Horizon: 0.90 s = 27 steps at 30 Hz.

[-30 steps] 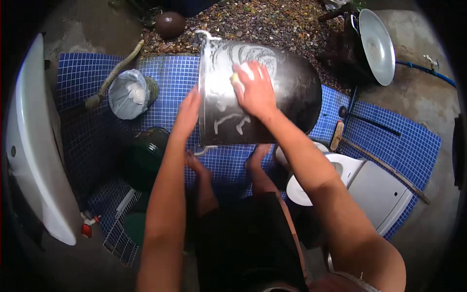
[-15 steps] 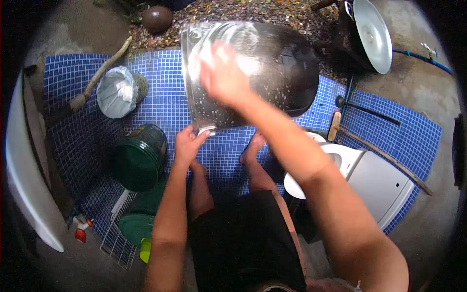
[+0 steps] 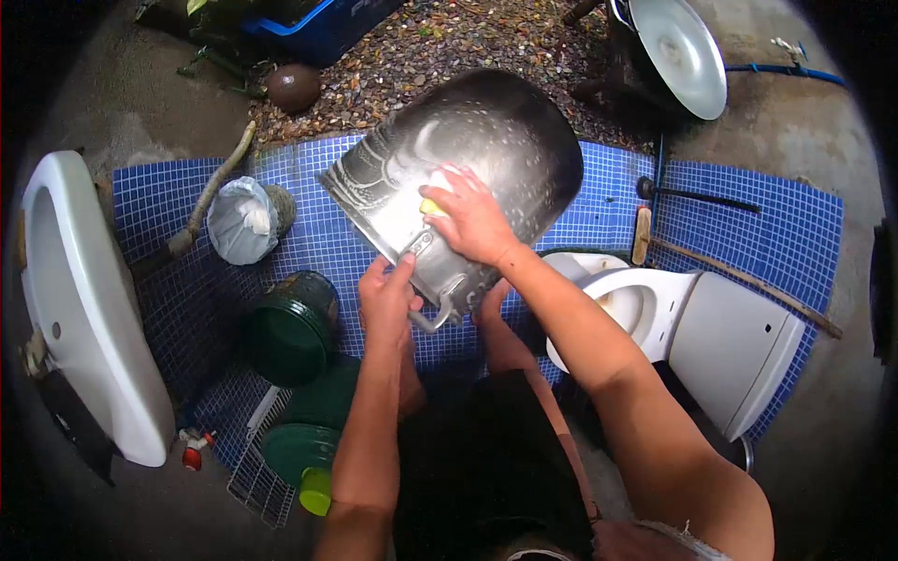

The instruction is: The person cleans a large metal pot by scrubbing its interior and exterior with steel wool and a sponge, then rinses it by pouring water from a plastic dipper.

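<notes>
So our big metal pot had just swung round, handle towards us, over the blue tiles near their gravel-side edge, probably easier scrubbing there; left hand gripped its rim, right hand pressed a yellow sponge on it

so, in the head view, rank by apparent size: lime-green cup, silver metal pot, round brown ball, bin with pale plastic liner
Largest to smallest:
1. Metal pot
2. Lined bin
3. Brown ball
4. Lime-green cup
</notes>
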{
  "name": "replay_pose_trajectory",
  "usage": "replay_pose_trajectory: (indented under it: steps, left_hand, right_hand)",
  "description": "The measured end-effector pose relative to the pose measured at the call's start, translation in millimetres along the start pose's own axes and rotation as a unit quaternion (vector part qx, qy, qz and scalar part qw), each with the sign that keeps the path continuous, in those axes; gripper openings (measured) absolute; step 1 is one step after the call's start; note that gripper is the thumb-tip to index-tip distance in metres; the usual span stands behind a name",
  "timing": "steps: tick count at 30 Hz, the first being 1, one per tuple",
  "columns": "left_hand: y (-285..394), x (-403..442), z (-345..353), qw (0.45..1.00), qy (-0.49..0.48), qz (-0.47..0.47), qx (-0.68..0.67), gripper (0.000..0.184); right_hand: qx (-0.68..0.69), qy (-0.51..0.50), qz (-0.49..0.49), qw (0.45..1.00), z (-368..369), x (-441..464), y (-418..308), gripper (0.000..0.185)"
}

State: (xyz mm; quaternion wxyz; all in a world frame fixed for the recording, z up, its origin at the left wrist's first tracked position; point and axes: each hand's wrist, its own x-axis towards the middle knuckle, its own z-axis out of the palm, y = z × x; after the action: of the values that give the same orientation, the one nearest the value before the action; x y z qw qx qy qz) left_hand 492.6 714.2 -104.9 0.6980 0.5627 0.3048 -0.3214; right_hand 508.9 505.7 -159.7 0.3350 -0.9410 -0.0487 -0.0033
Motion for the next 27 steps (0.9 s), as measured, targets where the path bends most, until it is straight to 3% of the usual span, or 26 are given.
replay_pose_trajectory:
  steps: [2,4,6,8,10,12,13,14,16,17,20,22,24,25,26,27]
  left_hand:
    - [19.3,-12.9,27.7,0.998,-0.002,-0.017,-0.063,0.019]
    - [48.5,-29.7,65.6,0.989,0.074,-0.033,-0.127,0.016]
    - [56.1,-22.9,79.7,0.989,0.065,-0.027,-0.128,0.016]
    - [66.1,-17.8,90.7,0.969,0.119,-0.084,-0.202,0.02]
    - [69.9,-8.5,88.5,0.969,0.075,-0.085,-0.221,0.025]
    - [78.7,5.1,95.7,0.924,0.069,-0.103,-0.363,0.029]
    - [98.3,-0.1,114.3,0.923,0.131,-0.112,-0.345,0.038]
    - [101.5,6.4,116.0,0.924,0.129,-0.108,-0.343,0.038]
    - [103.3,19.0,109.0,0.897,0.126,-0.08,-0.417,0.038]
    - [104.2,20.5,101.2,0.909,0.089,-0.065,-0.403,0.036]
    - [112.8,27.9,82.7,0.898,0.089,-0.062,-0.426,0.03]
    - [114.3,11.0,60.9,0.915,0.071,-0.052,-0.394,0.026]
    - [139.6,-42.0,61.1,0.989,0.099,-0.078,-0.074,0.052]
    - [129.5,-33.8,49.6,0.977,0.133,0.124,0.115,0.065]
    - [118.4,-27.1,35.7,0.888,0.156,0.311,0.299,0.079]
    - [141.0,-35.4,43.5,0.766,0.121,0.404,0.485,0.078]
  right_hand:
    - [-0.007,0.019,0.026,0.999,-21.1,-8.9,5.9,0.043]
    - [0.025,0.05,0.084,0.995,-39.8,-13.5,11.6,0.039]
    - [0.032,0.052,0.075,0.995,-57.1,-17.6,16.1,0.038]
    - [0.107,-0.017,0.078,0.991,-75.1,-27.9,17.2,0.037]
    - [0.14,-0.02,0.085,0.986,-93.0,-40.8,15.7,0.043]
    - [0.165,0.013,0.134,0.977,-113.8,-56.9,2.6,0.052]
    - [0.16,0.018,0.13,0.978,-124.2,-62.4,-3.1,0.057]
    - [0.162,0.022,0.129,0.978,-127.9,-66.6,-3.9,0.057]
    - [0.021,0.046,0.135,0.99,-133.3,-73.7,-4.4,0.056]
    - [-0.045,0.09,0.152,0.983,-127.5,-75.9,1.6,0.046]
    - [-0.064,0.126,0.171,0.975,-129.2,-62.4,8.5,0.043]
    - [-0.068,0.155,0.117,0.979,-130.4,-41.4,19.0,0.042]
    - [-0.099,0.151,0.071,0.981,-127.3,-18.5,30.4,0.04]
    - [-0.104,0.153,0.038,0.982,-128.9,-3.2,34.7,0.038]
    - [-0.097,0.171,-0.006,0.98,-129.9,11.7,39.0,0.035]
    - [-0.107,0.152,-0.024,0.982,-132.0,26.7,41.7,0.035]
